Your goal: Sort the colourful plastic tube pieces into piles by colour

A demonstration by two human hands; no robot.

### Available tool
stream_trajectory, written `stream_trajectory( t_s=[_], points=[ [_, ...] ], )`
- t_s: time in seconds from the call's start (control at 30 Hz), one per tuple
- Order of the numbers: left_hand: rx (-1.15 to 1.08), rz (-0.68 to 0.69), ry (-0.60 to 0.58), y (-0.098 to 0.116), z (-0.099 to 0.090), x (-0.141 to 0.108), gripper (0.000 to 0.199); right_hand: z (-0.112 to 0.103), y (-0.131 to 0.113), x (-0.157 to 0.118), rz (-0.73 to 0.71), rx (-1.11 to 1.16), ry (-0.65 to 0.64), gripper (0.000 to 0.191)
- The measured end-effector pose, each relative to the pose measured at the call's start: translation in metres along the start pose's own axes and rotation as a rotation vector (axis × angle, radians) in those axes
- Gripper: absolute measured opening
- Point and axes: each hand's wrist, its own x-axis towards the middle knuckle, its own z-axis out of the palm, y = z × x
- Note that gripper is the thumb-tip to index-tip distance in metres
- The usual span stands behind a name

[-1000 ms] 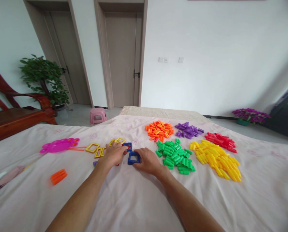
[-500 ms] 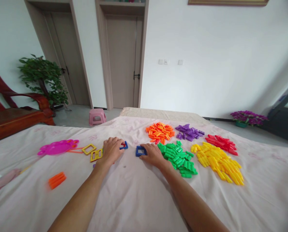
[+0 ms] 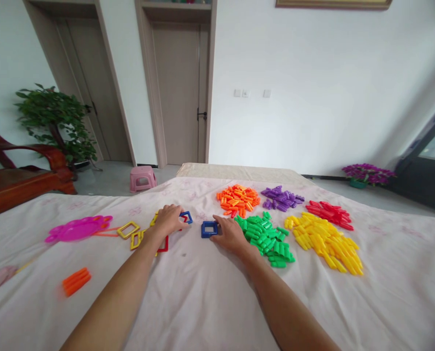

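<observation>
My left hand (image 3: pixel 169 219) has its thumb and forefinger closed on a small blue square frame (image 3: pixel 190 217), which is tilted, with red edges showing beside it. Yellow square frames (image 3: pixel 128 229) lie just left of that hand, and a red frame (image 3: pixel 163 244) is partly hidden under the wrist. To the right, my right hand (image 3: pixel 231 234) pinches the side of another blue square frame (image 3: pixel 204 230), thick like a small stack, resting on the cloth. A gap of bare cloth separates the two blue pieces.
Piles of green (image 3: pixel 263 234), orange (image 3: pixel 238 199), purple (image 3: pixel 281 198), red (image 3: pixel 329 213) and yellow (image 3: pixel 325 240) plastic pieces spread on the right. A magenta plate-like toy (image 3: pixel 76 229) and joined orange tubes (image 3: pixel 76 281) lie left. A pink stool (image 3: pixel 143 179) stands beyond the cloth-covered table.
My left hand has shifted slightly, and its blue frame is now more tilted. More yellow and red frames show around that wrist. The view has turned slightly right.
</observation>
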Motion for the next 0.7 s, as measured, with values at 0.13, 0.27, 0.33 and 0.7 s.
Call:
stream_trajectory(
  t_s=[0.13,0.27,0.33,0.7],
  points=[
    [-0.23,0.186,-0.03,0.024,0.002,-0.008,0.053,0.003,-0.005,-0.001,0.018,0.009,0.026,0.08],
    [-0.256,0.294,-0.056,0.046,0.011,-0.009,0.054,0.003,-0.007,-0.002,0.023,0.028,0.03,0.082],
    [-0.226,0.327,-0.111,0.051,0.014,-0.005,0.054,0.004,-0.006,-0.003,0.024,0.031,0.035,0.084],
    [-0.358,0.24,-0.173,0.038,0.021,-0.01,0.097,0.004,-0.006,-0.003,-0.001,0.022,0.046,0.087]
  ],
)
